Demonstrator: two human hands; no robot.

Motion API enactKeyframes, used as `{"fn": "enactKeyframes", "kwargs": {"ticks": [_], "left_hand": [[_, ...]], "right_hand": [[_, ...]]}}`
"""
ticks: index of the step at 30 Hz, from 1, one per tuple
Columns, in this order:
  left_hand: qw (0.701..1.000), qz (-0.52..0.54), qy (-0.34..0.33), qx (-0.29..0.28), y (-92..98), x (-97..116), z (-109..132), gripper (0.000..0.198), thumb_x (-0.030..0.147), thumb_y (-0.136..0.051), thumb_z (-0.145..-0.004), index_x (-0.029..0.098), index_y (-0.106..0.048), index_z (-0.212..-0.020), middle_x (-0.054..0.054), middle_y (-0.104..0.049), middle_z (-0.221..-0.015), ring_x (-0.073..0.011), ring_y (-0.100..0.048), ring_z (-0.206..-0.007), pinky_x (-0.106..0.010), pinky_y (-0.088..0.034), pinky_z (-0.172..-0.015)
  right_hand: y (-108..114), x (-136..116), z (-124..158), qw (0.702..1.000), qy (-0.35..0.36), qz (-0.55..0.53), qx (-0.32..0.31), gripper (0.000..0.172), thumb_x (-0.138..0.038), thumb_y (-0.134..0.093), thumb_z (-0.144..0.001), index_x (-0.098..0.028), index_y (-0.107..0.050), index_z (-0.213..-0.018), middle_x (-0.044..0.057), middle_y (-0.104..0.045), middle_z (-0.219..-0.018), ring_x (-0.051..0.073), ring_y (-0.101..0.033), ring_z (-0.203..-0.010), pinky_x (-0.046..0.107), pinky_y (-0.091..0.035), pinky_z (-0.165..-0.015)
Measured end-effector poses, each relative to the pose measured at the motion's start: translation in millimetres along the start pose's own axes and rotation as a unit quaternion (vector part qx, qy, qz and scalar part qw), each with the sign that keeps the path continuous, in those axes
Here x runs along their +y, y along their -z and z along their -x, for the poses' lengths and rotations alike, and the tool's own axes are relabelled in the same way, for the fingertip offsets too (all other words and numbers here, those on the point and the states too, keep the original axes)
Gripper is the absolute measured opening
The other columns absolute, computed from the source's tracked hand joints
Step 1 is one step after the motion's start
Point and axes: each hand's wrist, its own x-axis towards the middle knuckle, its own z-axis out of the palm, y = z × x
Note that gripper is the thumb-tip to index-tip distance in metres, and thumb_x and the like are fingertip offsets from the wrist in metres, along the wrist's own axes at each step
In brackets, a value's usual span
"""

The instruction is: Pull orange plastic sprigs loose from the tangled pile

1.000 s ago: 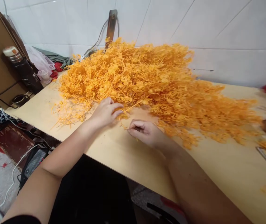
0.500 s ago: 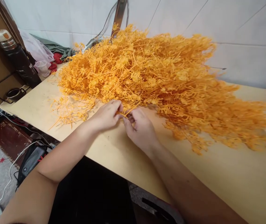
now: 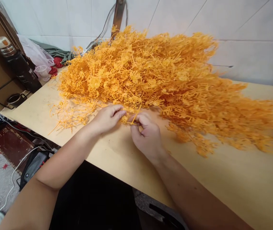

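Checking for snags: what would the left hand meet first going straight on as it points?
Probably the orange flower stem pinched in the right hand, just beyond the left hand, though depth is unclear.

I've got room to pass over bare worktop, lower R of frame; orange sprig heap blocks ctr thru mid-R, wall behind; blk flask & mug obstruct L side.

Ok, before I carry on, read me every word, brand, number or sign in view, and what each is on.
"VAC": white letters on the black flask; the word may run on round its side.
Smaller white print on the flask: too small to read.
No other text I can make out.
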Motion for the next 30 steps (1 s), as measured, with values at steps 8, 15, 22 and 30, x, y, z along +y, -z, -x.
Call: {"fn": "enactKeyframes", "kwargs": {"ticks": [8, 15, 22, 30], "left_hand": [[0.950, 0.248, 0.152, 0.111, 3.6, 11.9, -4.5, 0.015, 0.013, -0.042, -0.084, 0.016, -0.042, -0.070, 0.008, -0.044, -0.051, -0.0024, -0.042, -0.039, -0.016, -0.029, -0.041], [0.935, 0.295, 0.156, 0.122, 1.9, 14.7, -3.9, 0.017, 0.011, -0.046, -0.084, 0.014, -0.045, -0.067, 0.008, -0.042, -0.047, -0.0012, -0.037, -0.039, -0.014, -0.029, -0.043], [0.907, 0.299, 0.181, 0.237, -5.3, 24.3, -2.8, 0.018, 0.010, -0.044, -0.084, 0.014, -0.045, -0.067, 0.007, -0.039, -0.050, -0.0024, -0.031, -0.042, -0.016, -0.024, -0.043], [0.850, 0.276, 0.181, 0.410, 17.3, -4.5, -11.5, 0.022, 0.005, -0.040, -0.083, 0.016, -0.040, -0.063, 0.007, -0.037, -0.052, -0.0040, -0.034, -0.047, -0.016, -0.028, -0.049]], "right_hand": [[-2.7, -3.3, 3.8, 0.995, 0.032, -0.035, -0.088, 0.013, -0.008, -0.042, -0.065, -0.020, -0.039, -0.069, 0.002, -0.047, -0.069, 0.015, -0.044, -0.069, 0.030, -0.037, -0.064], [0.8, -8.6, 0.2, 0.994, 0.024, -0.042, -0.097, 0.033, -0.019, -0.047, -0.077, -0.020, -0.022, -0.056, -0.002, -0.032, -0.055, 0.011, -0.033, -0.058, 0.027, -0.028, -0.057], [-1.9, -21.1, -4.1, 0.985, 0.141, -0.059, -0.081, 0.034, -0.008, -0.044, -0.076, -0.019, -0.017, -0.057, -0.002, -0.029, -0.053, 0.011, -0.032, -0.057, 0.028, -0.028, -0.058], [-0.1, -43.7, 14.8, 0.949, 0.297, -0.047, -0.099, 0.033, -0.001, -0.045, -0.069, -0.019, -0.021, -0.056, -0.002, -0.029, -0.051, 0.010, -0.027, -0.055, 0.025, -0.026, -0.051]]}}
